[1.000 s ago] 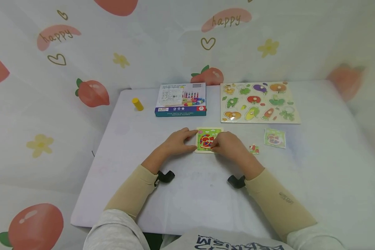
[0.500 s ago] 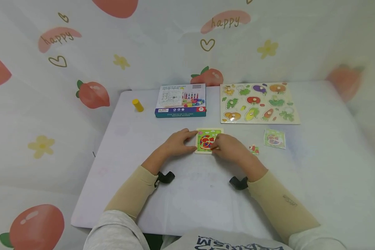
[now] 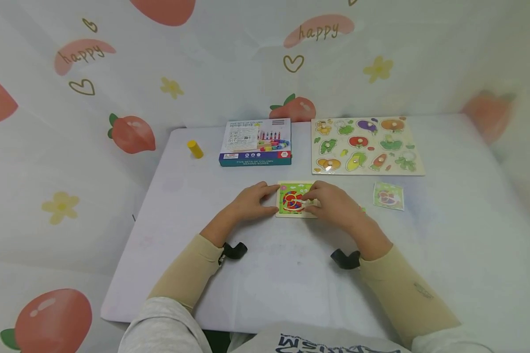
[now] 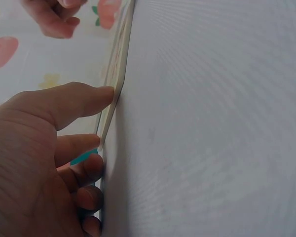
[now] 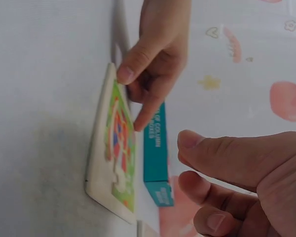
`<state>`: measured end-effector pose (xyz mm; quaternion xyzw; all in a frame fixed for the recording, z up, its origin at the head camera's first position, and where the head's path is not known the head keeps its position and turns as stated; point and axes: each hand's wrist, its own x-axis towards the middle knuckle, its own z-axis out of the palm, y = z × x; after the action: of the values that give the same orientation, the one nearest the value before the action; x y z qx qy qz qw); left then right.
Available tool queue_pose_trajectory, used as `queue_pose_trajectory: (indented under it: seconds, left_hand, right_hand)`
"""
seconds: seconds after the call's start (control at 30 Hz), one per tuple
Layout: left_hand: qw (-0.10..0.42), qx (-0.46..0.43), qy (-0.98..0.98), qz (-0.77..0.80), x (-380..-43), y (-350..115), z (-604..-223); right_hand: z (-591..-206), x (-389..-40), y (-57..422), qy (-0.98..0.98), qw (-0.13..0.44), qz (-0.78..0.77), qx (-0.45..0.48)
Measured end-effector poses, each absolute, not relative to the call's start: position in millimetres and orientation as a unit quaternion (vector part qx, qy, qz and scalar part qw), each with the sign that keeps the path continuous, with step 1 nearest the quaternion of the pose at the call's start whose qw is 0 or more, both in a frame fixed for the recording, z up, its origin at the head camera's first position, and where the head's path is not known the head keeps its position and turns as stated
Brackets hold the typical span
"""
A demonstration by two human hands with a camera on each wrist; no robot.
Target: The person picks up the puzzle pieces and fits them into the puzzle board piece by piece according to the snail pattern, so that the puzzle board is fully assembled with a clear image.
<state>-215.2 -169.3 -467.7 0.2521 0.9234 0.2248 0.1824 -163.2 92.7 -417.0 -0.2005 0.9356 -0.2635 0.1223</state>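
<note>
A small wooden jigsaw puzzle [image 3: 288,215] with a green picture and a red-and-blue spiral lies before me in the head view. My left hand [image 3: 250,201] braces its left edge, thumb and index finger spread apart along it. In the left wrist view the thumb touches the frame's edge. My right hand [image 3: 335,205] hovers over the puzzle's right side. Its thumb and index finger [image 5: 194,186] are apart with nothing between them in the right wrist view. Bare wood [image 5: 119,178] shows in part of the picture. A loose puzzle piece [image 3: 363,209] is mostly hidden by the right hand.
A square picture card [image 3: 388,196] lies to the right. Behind stand a bead-set box [image 3: 255,142] and a vegetable peg board [image 3: 367,146]. A yellow cylinder [image 3: 195,149] stands at the back left of the white table [image 3: 168,196].
My right hand has drawn back to the right from the puzzle's middle, its fingers parting, and now covers most of the loose piece. My left hand has stayed at the edge.
</note>
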Motion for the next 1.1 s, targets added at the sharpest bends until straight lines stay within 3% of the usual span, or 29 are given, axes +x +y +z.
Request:
queue_pose_trajectory:
  seconds: [0.7, 1.1]
  left_hand:
    - [0.186, 0.247, 0.924, 0.224, -214.1, -169.5, -468.2]
    - [0.186, 0.25, 0.924, 0.222, -214.7, -169.0, -466.5]
  right_hand:
    - [-396.3, -149.9, 134.5, 0.943, 0.071, -0.274, -0.176]
    - [-397.9, -145.4, 169.0, 0.941, 0.095, -0.292, -0.139]
